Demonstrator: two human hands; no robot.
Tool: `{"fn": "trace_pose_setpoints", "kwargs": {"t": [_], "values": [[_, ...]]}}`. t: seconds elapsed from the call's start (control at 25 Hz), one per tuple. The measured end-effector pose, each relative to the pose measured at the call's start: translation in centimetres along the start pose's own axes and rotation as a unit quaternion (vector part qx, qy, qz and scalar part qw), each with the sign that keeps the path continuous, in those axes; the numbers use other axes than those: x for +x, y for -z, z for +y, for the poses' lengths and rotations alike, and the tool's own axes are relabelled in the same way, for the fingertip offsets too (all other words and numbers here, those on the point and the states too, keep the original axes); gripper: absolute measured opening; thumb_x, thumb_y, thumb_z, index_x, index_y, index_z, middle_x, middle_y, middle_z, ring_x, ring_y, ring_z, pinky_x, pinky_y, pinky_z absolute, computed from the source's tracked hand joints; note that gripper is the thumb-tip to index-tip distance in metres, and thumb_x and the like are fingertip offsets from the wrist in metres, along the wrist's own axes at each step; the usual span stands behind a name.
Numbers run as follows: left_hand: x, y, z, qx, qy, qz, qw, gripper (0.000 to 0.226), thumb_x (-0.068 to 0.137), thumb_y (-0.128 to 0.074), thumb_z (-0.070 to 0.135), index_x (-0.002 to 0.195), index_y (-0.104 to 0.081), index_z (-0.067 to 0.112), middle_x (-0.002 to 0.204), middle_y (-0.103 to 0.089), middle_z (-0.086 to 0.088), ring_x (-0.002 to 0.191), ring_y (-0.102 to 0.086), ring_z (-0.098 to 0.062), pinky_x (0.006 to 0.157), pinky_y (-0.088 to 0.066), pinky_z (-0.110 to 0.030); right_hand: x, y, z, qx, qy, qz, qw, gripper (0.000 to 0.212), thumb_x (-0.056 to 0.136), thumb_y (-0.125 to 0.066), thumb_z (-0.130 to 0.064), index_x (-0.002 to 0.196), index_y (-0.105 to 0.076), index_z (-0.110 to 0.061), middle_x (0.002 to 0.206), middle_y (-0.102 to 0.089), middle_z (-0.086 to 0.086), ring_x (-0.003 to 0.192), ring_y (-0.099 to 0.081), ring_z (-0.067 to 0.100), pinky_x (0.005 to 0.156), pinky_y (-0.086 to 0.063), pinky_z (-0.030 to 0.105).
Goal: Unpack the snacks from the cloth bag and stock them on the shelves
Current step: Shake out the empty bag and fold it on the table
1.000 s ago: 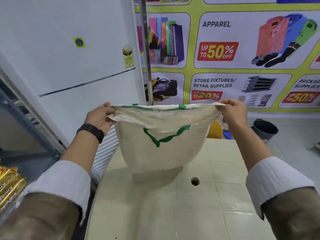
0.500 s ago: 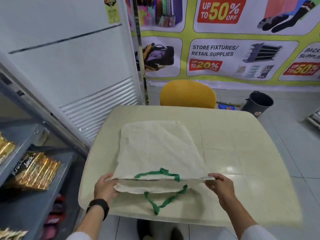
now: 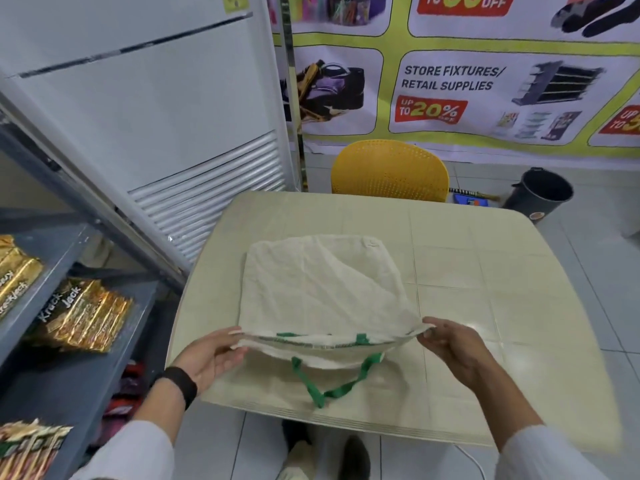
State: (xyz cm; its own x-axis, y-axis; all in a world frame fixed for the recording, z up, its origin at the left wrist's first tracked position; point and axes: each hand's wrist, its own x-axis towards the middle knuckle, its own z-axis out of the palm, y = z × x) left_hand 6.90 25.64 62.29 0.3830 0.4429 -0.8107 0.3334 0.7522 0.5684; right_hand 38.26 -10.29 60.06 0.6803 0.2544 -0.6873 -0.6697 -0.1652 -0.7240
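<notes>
A cream cloth bag (image 3: 322, 289) with green handles lies flat on the beige table (image 3: 485, 278), its mouth toward me. My left hand (image 3: 211, 358) pinches the left corner of the bag's upper rim. My right hand (image 3: 453, 351) pinches the right corner, lifting the rim slightly off the table. One green handle (image 3: 332, 389) droops toward the table's near edge. Gold Krack Jack snack packs (image 3: 86, 317) lie on the grey shelf (image 3: 41, 271) at my left, with more packs (image 3: 27, 448) on a lower level.
A tall white unit (image 3: 156, 109) stands behind the shelves. A yellow chair (image 3: 389, 171) sits at the table's far side, and a dark bin (image 3: 540, 192) stands on the tiled floor at right. My feet show under the table's near edge.
The bag went from hanging upright between my hands to lying flat on the table. Both hands still hold the rim corners, and the rim is now raised a little.
</notes>
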Motion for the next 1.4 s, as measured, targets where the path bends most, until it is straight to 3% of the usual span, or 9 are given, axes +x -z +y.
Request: {"fn": "trace_pose_setpoints", "kwargs": {"t": [0.16,0.24,0.44,0.68,0.88,0.96,1.12,1.24,1.4], "values": [[4.0,-2.6,8.2,0.222,-0.101,0.032,0.969,0.034,0.084,-0.068,-0.015,0.114,-0.071,0.000,0.095,-0.072,-0.018,0.077,-0.067,-0.024,0.062,-0.062,-0.022,4.3,-4.0,-6.5,-0.174,0.119,0.057,0.976,0.030,0.077,-0.075,0.017,0.083,-0.079,-0.012,0.084,-0.075,0.011,0.081,-0.070,0.027,0.083,-0.062,0.039],[7.6,-3.7,11.5,0.330,-0.162,0.108,0.924,0.014,0.087,-0.077,0.008,0.099,-0.074,0.001,0.078,-0.068,-0.013,0.064,-0.060,-0.022,0.056,-0.058,-0.026,7.3,-6.2,-8.9,-0.213,0.143,0.077,0.963,0.019,0.080,-0.082,-0.001,0.073,-0.076,-0.017,0.069,-0.067,0.005,0.071,-0.064,0.024,0.075,-0.061,0.041],[17.3,-4.9,16.3,0.378,-0.161,0.168,0.896,0.040,0.084,-0.075,0.050,0.080,-0.071,0.010,0.073,-0.065,-0.008,0.070,-0.060,-0.024,0.080,-0.059,-0.044,17.1,-11.2,-10.9,-0.282,0.160,0.106,0.940,0.029,0.080,-0.084,-0.025,0.061,-0.064,-0.016,0.059,-0.057,0.002,0.068,-0.054,0.026,0.067,-0.045,0.040],[24.2,-7.0,16.7,0.355,-0.162,0.219,0.894,0.041,0.078,-0.074,0.059,0.070,-0.071,0.019,0.072,-0.070,0.004,0.083,-0.068,-0.028,0.070,-0.047,-0.033,24.7,-13.9,-9.3,-0.349,0.150,0.180,0.907,0.029,0.081,-0.078,-0.045,0.093,-0.079,-0.019,0.092,-0.076,0.009,0.096,-0.069,0.033,0.076,-0.049,0.034],[23.9,-7.0,13.7,0.339,-0.121,0.159,0.919,0.077,0.086,-0.041,0.081,0.114,-0.068,0.014,0.108,-0.071,-0.007,0.103,-0.066,-0.032,0.088,-0.051,-0.039,24.1,-13.7,-7.3,-0.395,0.110,0.141,0.901,0.080,0.080,-0.068,-0.073,0.135,-0.062,-0.016,0.128,-0.068,0.012,0.121,-0.063,0.036,0.094,-0.050,0.042],[22.5,-6.4,11.1,0.340,-0.096,0.135,0.926,0.068,0.082,-0.055,0.075,0.114,-0.067,0.016,0.112,-0.072,-0.006,0.103,-0.068,-0.031,0.096,-0.053,-0.044,22.7,-13.1,-6.2,-0.396,0.091,0.125,0.905,0.084,0.077,-0.069,-0.071,0.140,-0.058,-0.017,0.133,-0.067,0.011,0.121,-0.062,0.035,0.097,-0.049,0.043],[20.1,-6.8,9.2,0.332,-0.106,0.157,0.924,0.032,0.088,-0.073,0.031,0.116,-0.066,0.017,0.118,-0.072,-0.011,0.104,-0.067,-0.033,0.096,-0.055,-0.048,20.9,-12.0,-3.9,-0.437,0.074,0.123,0.888,0.065,0.078,-0.079,-0.051,0.133,-0.061,-0.021,0.130,-0.068,0.006,0.119,-0.063,0.034,0.094,-0.052,0.043],[17.0,-11.7,9.4,0.409,-0.191,0.165,0.877,0.033,0.084,-0.068,0.039,0.115,-0.058,0.031,0.113,-0.073,-0.001,0.101,-0.067,-0.032,0.081,-0.050,-0.036,20.9,-11.8,-3.7,-0.428,0.068,0.131,0.892,0.057,0.077,-0.081,-0.049,0.124,-0.065,-0.021,0.125,-0.070,0.007,0.115,-0.064,0.035,0.087,-0.051,0.041],[15.1,-21.6,6.3,0.529,-0.228,0.057,0.815,0.060,0.075,-0.057,0.041,0.131,-0.037,0.049,0.123,-0.068,0.007,0.106,-0.068,-0.030,0.075,-0.045,-0.032,21.0,-10.9,-3.6,-0.422,0.045,0.118,0.898,0.060,0.074,-0.083,-0.052,0.123,-0.066,-0.024,0.118,-0.070,0.002,0.102,-0.063,0.030,0.078,-0.047,0.036]]}}
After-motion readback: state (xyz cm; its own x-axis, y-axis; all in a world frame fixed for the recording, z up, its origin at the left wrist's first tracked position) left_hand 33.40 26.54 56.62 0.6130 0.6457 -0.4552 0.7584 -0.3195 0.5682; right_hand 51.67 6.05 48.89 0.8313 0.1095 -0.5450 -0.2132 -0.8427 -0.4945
